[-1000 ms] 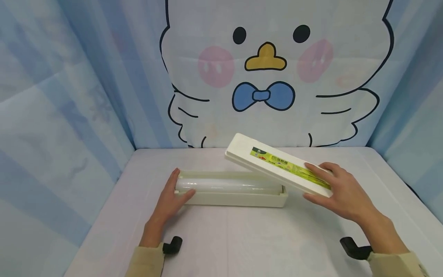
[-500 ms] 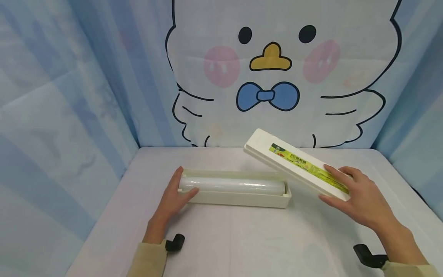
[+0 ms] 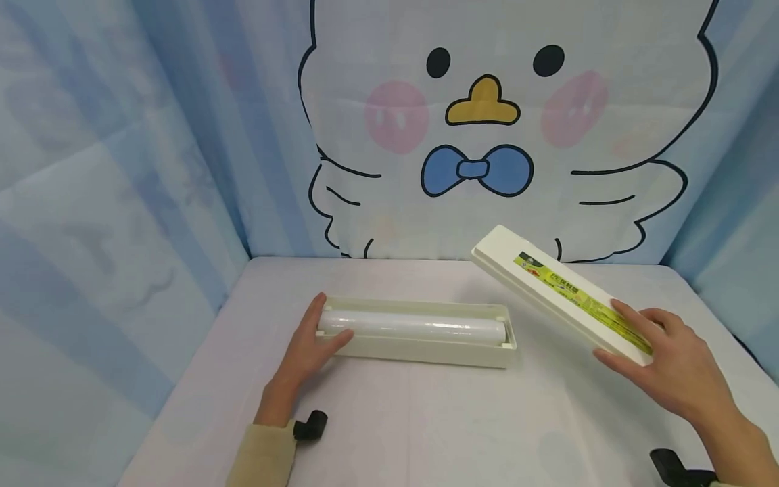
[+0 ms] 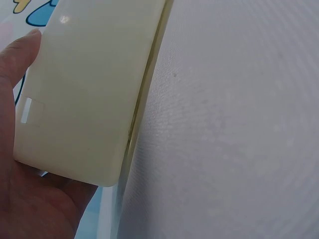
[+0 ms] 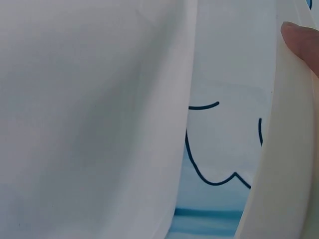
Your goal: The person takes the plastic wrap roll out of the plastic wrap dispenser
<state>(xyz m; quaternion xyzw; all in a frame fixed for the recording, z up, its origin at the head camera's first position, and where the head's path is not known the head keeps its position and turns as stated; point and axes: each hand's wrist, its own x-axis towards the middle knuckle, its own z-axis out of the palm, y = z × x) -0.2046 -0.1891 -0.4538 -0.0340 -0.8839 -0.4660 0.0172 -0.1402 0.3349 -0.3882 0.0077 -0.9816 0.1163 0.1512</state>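
Observation:
A long cream plastic cling film box (image 3: 426, 352) lies on the table without its lid, and a glossy white roll of cling film (image 3: 414, 327) rests inside. My left hand (image 3: 304, 355) grips the box's left end, thumb over the front rim; the left wrist view has the box's front wall (image 4: 89, 89) close up. Over the right side of the table, my right hand (image 3: 684, 372) holds the matching lid (image 3: 562, 291) by its near right end. The lid is tilted, its far left end higher, and carries a yellow-green label. The right wrist view catches the lid's edge (image 5: 286, 134) and my thumb.
A white cloth covers the table (image 3: 456, 433). Behind it hangs a curtain (image 3: 389, 196) with a cartoon figure, and blue-white curtains (image 3: 91, 237) close off both sides. Black camera mounts (image 3: 312, 426) sit at both wrists.
My right hand has carried the lid rightwards, away from above the box, uncovering the roll's right end. My left hand keeps its grip on the box, which stays in place.

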